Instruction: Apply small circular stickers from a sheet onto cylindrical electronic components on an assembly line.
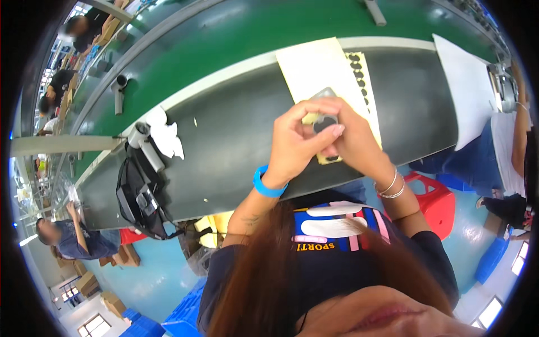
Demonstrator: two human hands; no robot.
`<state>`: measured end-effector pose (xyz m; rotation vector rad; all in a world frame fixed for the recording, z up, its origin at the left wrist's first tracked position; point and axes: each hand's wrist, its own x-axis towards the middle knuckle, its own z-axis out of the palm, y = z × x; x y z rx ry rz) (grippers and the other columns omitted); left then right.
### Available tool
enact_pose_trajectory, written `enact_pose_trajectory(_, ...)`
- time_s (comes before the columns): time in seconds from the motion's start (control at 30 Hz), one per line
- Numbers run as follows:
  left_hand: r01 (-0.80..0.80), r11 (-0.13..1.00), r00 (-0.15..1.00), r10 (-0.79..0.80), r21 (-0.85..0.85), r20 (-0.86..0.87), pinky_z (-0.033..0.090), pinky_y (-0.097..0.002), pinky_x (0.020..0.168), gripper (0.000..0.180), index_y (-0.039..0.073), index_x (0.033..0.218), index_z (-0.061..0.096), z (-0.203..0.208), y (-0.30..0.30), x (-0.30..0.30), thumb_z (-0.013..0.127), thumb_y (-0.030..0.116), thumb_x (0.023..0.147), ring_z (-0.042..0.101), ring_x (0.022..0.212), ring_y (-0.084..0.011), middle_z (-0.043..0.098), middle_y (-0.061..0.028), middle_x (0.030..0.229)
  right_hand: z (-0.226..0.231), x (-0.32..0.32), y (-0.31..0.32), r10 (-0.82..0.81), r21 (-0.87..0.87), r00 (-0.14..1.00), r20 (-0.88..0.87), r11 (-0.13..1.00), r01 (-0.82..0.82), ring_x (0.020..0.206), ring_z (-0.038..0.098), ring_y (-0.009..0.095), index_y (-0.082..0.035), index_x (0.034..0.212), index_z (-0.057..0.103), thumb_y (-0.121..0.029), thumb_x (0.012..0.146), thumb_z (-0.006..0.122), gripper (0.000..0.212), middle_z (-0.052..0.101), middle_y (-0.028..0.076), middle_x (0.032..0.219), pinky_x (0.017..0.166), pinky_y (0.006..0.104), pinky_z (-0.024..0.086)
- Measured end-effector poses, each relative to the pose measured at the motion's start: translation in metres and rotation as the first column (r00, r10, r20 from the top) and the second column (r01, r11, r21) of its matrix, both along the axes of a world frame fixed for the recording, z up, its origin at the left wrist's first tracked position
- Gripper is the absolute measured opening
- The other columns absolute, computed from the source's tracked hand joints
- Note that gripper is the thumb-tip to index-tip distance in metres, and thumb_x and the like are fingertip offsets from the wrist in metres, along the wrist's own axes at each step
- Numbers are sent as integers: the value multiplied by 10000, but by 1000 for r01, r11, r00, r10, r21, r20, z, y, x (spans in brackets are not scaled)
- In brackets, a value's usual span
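Both my hands are together over the near side of the dark bench (236, 123). My left hand (292, 143), with a blue band on its wrist, curls round a small grey part with a dark round face (324, 124). From the other side my right hand (359, 137) closes on the same part, its thumb at the round face. Fingers hide most of the part, so its full shape is unclear. Beneath and behind the hands lie a pale yellow sheet (306, 62) and a backing sheet with a row of black stickers (359, 76).
A grey hair-dryer-shaped housing (149, 151) stands by white crumpled paper (165, 135) and a black bag (135, 194) at left. More grey housings (118, 95) ride the green conveyor (224, 39). A white sheet (463, 90) and a red stool (435, 205) are at right. People sit nearby.
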<state>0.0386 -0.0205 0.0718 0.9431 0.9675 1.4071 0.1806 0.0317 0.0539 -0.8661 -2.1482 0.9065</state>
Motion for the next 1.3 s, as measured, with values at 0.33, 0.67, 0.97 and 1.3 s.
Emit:
enact_pose_trajectory(0.33, -181, 981, 980, 175, 64, 92, 477, -210, 414, 105, -14, 997, 587, 1, 16, -17, 565, 71, 940, 610, 507, -122, 649, -128, 1060, 16, -24, 62, 201, 219, 970, 133, 949, -227, 904, 615, 347, -48, 1060, 573, 75, 650, 603, 429, 583, 98, 1072, 730, 403, 524)
enact_pose_trajectory(0.67, -136, 971, 742, 231, 196, -630, 500, -368, 875, 333, 19, 1136, 579, -48, 34, -40, 678, 90, 826, 568, 1104, -316, 512, -155, 1303, -67, -93, 310, -94, 754, 909, 407, 596, -276, 940, 607, 313, -75, 1179, 525, 36, 795, 560, 402, 524, 93, 1251, 812, 365, 512)
enact_pose_trajectory(0.97, 137, 955, 492, 164, 261, -855, 352, -463, 1057, 424, 58, 1170, 595, -79, 51, -45, 728, 144, 777, 379, 1297, -401, 469, -171, 1348, -38, -10, 188, -60, 340, 987, 147, 941, 6, 807, 631, 256, -40, 1123, 593, -35, 852, 590, 270, 625, 113, 1013, 737, 349, 509)
enact_pose_trajectory(1.3, 251, 896, 422, 238, 365, -875, 354, -476, 1038, 314, 64, 1082, 639, -95, 94, -15, 712, 105, 779, 390, 1263, -432, 490, -185, 1304, -56, 41, 32, -332, -100, 929, 166, 931, 351, 699, 583, 151, -37, 958, 660, -70, 808, 690, 157, 595, 70, 825, 613, 266, 453)
